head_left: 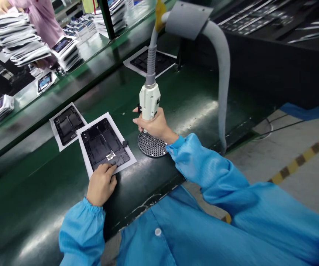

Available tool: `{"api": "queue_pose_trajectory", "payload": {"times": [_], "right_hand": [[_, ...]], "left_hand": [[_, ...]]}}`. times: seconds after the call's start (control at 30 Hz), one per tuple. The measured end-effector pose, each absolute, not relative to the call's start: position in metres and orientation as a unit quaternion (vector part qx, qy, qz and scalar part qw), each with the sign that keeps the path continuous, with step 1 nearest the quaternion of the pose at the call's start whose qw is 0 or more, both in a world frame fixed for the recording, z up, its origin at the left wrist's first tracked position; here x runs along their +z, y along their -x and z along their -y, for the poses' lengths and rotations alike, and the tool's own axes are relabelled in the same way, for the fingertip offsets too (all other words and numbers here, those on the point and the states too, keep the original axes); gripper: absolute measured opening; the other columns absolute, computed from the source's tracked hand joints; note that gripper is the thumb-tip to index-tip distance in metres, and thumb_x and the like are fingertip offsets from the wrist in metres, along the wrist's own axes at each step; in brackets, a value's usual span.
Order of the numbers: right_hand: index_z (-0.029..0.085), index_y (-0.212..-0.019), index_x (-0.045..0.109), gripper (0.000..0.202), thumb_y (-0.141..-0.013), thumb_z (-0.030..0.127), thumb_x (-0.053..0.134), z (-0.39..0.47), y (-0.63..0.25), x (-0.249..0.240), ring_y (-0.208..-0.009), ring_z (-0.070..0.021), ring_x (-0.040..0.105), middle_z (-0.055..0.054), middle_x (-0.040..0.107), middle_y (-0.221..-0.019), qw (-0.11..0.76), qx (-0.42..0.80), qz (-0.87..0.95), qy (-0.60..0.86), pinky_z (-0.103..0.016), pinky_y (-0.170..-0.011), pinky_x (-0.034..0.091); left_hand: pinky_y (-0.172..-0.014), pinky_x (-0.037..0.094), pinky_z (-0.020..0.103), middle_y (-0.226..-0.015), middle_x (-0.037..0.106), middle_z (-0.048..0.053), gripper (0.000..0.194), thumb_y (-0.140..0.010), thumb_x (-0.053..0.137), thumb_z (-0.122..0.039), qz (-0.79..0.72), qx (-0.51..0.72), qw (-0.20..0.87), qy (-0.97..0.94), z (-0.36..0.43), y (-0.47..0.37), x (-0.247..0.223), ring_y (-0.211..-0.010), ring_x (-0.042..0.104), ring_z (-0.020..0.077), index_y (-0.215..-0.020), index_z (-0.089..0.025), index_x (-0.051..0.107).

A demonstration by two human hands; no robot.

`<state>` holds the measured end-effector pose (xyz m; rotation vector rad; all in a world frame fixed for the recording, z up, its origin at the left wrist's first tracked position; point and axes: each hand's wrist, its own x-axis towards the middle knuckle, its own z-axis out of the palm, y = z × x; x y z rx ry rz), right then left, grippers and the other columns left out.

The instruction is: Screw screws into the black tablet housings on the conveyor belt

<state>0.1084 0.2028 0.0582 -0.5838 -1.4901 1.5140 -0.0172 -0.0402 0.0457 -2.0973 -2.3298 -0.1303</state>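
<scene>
My right hand is wrapped around a white handheld tool, which hangs upright from a ribbed grey hose. Below it, a round perforated metal disc lies at the bench surface; whether it joins the tool is hidden by my hand. My left hand is closed at the near edge of a black tablet housing, fingertips curled against its lower rim. White sheet shows under that housing. A small black piece sticks out at the housing's right edge.
Another black housing on white sheet lies to the left, and a third behind the hose. A thick grey hose arches down to the right. Beyond a ledge, a person in pink stands by stacked white sheets.
</scene>
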Motion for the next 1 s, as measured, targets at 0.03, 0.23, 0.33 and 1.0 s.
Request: {"api": "queue_pose_trajectory", "payload": {"times": [0.03, 0.23, 0.33, 1.0], "right_hand": [[0.013, -0.082, 0.062, 0.022, -0.063, 0.02, 0.068, -0.203, -0.108, 0.058, -0.036, -0.0093, 0.05, 0.008, 0.053, -0.045, 0.451, 0.614, 0.603, 0.237, -0.025, -0.04, 0.041], [0.013, -0.082, 0.062, 0.021, -0.063, 0.02, 0.067, -0.202, -0.108, 0.058, -0.035, -0.0092, 0.048, 0.008, 0.052, -0.044, 0.436, 0.628, 0.599, 0.239, -0.024, -0.037, 0.039], [0.013, -0.082, 0.062, 0.021, -0.063, 0.02, 0.067, -0.201, -0.108, 0.058, -0.035, -0.0091, 0.048, 0.008, 0.052, -0.044, 0.432, 0.629, 0.601, 0.238, -0.024, -0.038, 0.039], [0.013, -0.087, 0.062, 0.034, -0.064, 0.036, 0.07, -0.2, -0.104, 0.047, -0.039, -0.0118, 0.048, 0.004, 0.052, -0.045, 0.383, 0.622, 0.64, 0.239, -0.028, -0.042, 0.042]], "left_hand": [[-0.078, 0.055, 0.033, -0.1, 0.065, 0.009, 0.03, -0.083, 0.053, -0.013, 0.745, -0.032, 0.005, 0.667, 0.04, 0.018, 0.045, -0.089, 0.061, 0.0217, -0.11, -0.014, 0.067], [-0.076, 0.055, 0.031, -0.093, 0.066, 0.009, 0.027, -0.084, 0.048, -0.01, 0.739, -0.01, 0.01, 0.674, 0.03, 0.01, 0.039, -0.086, 0.061, 0.0209, -0.1, -0.014, 0.069], [-0.074, 0.055, 0.031, -0.091, 0.066, 0.008, 0.027, -0.083, 0.047, -0.01, 0.734, -0.016, 0.016, 0.678, 0.027, 0.002, 0.038, -0.085, 0.062, 0.021, -0.098, -0.014, 0.069], [-0.073, 0.055, 0.03, -0.088, 0.068, 0.005, 0.021, -0.088, 0.052, -0.015, 0.774, -0.094, -0.071, 0.622, 0.029, -0.007, 0.036, -0.083, 0.065, 0.0193, -0.094, -0.02, 0.071]]}}
